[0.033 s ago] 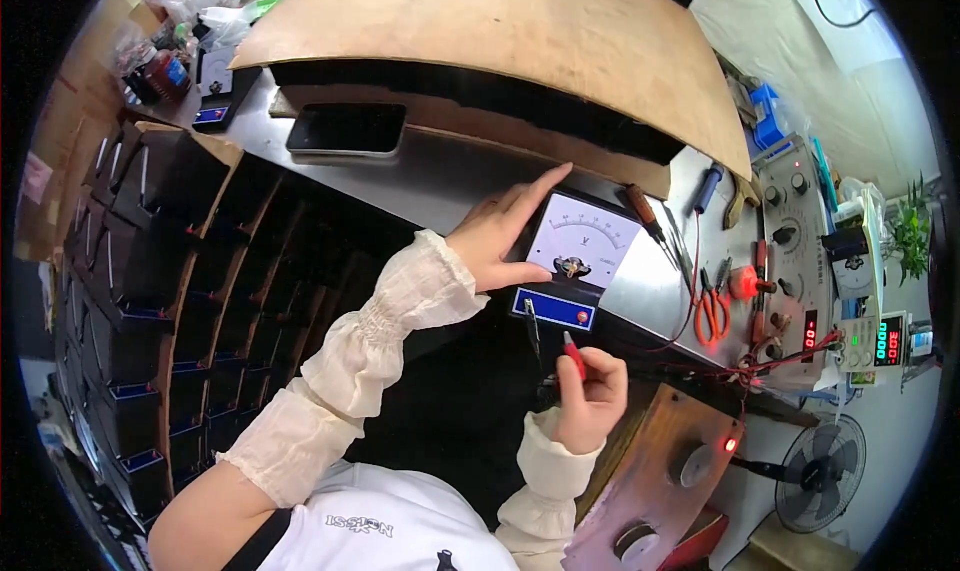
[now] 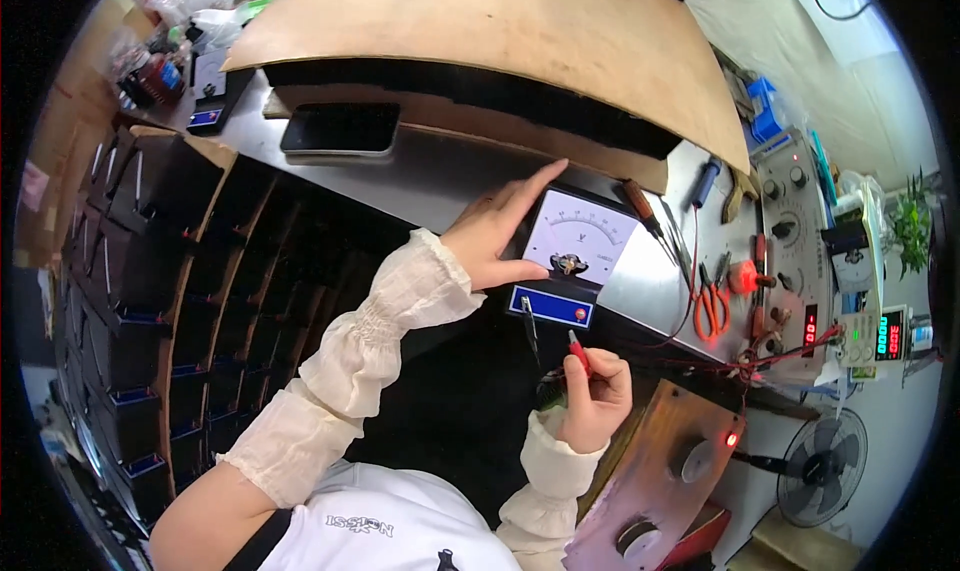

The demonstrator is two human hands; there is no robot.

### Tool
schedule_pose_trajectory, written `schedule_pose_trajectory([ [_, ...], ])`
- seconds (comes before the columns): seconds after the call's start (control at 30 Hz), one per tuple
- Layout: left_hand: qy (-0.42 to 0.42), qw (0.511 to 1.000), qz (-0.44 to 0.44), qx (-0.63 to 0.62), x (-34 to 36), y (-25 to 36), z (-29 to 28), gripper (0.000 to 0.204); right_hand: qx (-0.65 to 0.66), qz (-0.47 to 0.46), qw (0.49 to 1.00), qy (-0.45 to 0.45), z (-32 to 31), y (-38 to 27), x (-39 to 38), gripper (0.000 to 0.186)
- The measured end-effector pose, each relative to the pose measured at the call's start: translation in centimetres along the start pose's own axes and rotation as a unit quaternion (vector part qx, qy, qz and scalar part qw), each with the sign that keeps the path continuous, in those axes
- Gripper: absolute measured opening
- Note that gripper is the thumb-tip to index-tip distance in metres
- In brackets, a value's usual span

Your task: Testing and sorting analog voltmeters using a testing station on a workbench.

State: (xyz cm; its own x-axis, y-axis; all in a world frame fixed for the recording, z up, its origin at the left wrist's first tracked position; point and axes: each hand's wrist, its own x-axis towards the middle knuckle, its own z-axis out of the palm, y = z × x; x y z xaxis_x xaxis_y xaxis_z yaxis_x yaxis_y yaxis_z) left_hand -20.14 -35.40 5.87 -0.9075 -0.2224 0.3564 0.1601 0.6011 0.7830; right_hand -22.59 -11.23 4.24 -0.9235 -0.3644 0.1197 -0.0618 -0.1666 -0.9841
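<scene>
A panel meter (image 2: 575,233) with a white dial and a blue front strip (image 2: 550,307) lies on the metal bench in front of me. My left hand (image 2: 497,233) is against its left side, fingers stretched out and thumb apart, the thumb tip touching the case. A dark metal clip (image 2: 530,323) hangs on the left post of the strip. Between the thumb and fingers of my right hand (image 2: 598,396) is a red crocodile clip (image 2: 578,353), its metal tip pointing up just below the red right-hand post (image 2: 580,314), apart from it.
A wooden-topped box (image 2: 480,31) spans the back, with a phone (image 2: 340,129) before it. Screwdrivers (image 2: 640,203), orange-handled pliers (image 2: 712,311) and a knobbed instrument (image 2: 795,231) are at right. Stacked black meters (image 2: 150,311) fill the left; a fan (image 2: 822,466) stands lower right.
My right hand has shifted slightly to the right with the red crocodile clip, which leans a little differently. My left hand stays against the meter. The whole view has moved slightly.
</scene>
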Motion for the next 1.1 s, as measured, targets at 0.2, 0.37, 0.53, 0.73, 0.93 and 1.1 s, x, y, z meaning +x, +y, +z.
schedule_pose_trajectory([
  [0.2,0.008,1.0,0.004,-0.001,-0.2,0.3,-0.1,0.105,-0.258,-0.147,0.955,0.005,0.3,-1.0,2.1,0.02],
  [0.37,-0.038,0.999,-0.039,-0.006,0.1,0.6,-0.2,0.109,-0.332,-0.151,0.931,-0.012,0.6,-1.2,2.2,0.019],
  [0.53,-0.041,0.998,-0.045,0.006,0.2,0.8,-0.6,0.108,-0.28,-0.093,0.955,0.013,0.5,-0.2,1.6,0.02],
  [0.73,-0.035,0.999,-0.024,-0.011,-0.3,0.7,-1.8,0.108,-0.257,-0.138,0.957,-0.003,1.3,-1.1,2.6,0.032],
  [0.93,0.026,0.999,0.003,-0.023,-0.5,3.2,0.8,0.102,-0.432,-0.231,0.871,-0.031,3.0,-0.7,3.6,0.103],
  [1.1,-0.014,0.981,0.116,0.152,-1.3,9.6,3.4,0.081,-0.322,-0.202,0.923,0.054,-1.3,1.3,1.1,0.113],
])
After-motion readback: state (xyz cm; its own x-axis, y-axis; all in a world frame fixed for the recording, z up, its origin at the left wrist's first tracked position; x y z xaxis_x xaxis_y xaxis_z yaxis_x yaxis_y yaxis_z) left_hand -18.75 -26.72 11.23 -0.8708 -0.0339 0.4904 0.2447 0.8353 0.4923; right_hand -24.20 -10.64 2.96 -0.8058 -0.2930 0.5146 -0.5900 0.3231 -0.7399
